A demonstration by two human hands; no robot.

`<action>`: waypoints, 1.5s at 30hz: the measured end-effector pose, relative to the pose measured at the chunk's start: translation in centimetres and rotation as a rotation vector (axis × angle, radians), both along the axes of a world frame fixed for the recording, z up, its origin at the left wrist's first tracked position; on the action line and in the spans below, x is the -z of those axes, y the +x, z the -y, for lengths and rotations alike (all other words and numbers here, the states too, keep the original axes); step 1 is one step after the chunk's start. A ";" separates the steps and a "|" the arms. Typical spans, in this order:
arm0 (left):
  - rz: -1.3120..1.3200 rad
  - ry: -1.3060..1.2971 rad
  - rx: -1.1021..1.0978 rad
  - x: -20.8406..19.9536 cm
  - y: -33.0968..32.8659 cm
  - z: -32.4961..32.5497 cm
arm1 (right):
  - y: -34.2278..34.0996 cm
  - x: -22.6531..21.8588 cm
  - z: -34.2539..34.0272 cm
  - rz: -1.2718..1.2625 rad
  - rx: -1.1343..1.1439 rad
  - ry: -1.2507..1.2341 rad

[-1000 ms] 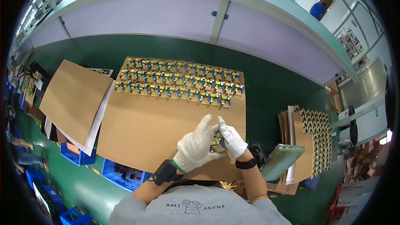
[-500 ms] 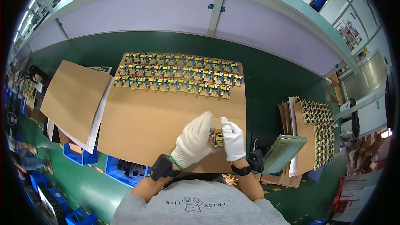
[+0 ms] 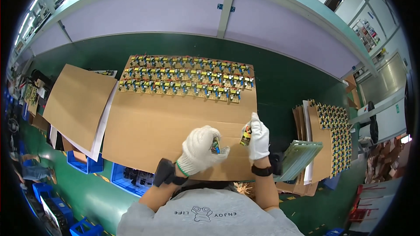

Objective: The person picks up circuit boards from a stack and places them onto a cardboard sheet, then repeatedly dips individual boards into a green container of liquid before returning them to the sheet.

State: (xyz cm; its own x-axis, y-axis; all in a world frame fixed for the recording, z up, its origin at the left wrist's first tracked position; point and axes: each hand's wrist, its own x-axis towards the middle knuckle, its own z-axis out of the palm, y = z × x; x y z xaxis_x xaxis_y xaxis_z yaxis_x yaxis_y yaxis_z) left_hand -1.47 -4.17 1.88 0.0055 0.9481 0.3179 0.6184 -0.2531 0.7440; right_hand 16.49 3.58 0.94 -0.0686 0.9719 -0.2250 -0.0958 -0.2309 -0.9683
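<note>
Head | my right hand point(image 3: 259, 140) has fingers closed on a circuit board point(image 3: 246, 135) lying left of them, long axis near-vertical in frame | my left hand point(image 3: 199, 148) curls round a second board point(image 3: 215, 146), axis unclear; boards apart, right of centre | lower left: blue bin point(image 3: 126, 188) holding black parts point(image 3: 136, 176)

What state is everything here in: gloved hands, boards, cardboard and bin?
Left hand: gloved, curled
Left board: held, partly hidden
Right hand: gloved, gripping
Right board: held
Middle boards: laid in three rows
Cardboard sheet: flat, partly covered
Blue bin: open, holding dark items
</note>
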 end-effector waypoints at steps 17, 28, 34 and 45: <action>-0.373 0.003 -0.030 0.9 -2.8 0.8 | 4.6 0.7 -6.8 1.025 -0.371 0.642; -0.356 0.004 -0.184 0.9 -3.9 1.6 | 0.7 0.6 -11.3 1.020 -0.241 0.669; -0.523 -0.053 -0.550 1.2 -6.8 3.3 | 3.4 0.2 -6.8 0.899 -0.025 0.634; -0.838 -0.054 -0.950 3.5 -24.4 2.2 | 8.5 1.1 1.6 0.736 0.188 0.281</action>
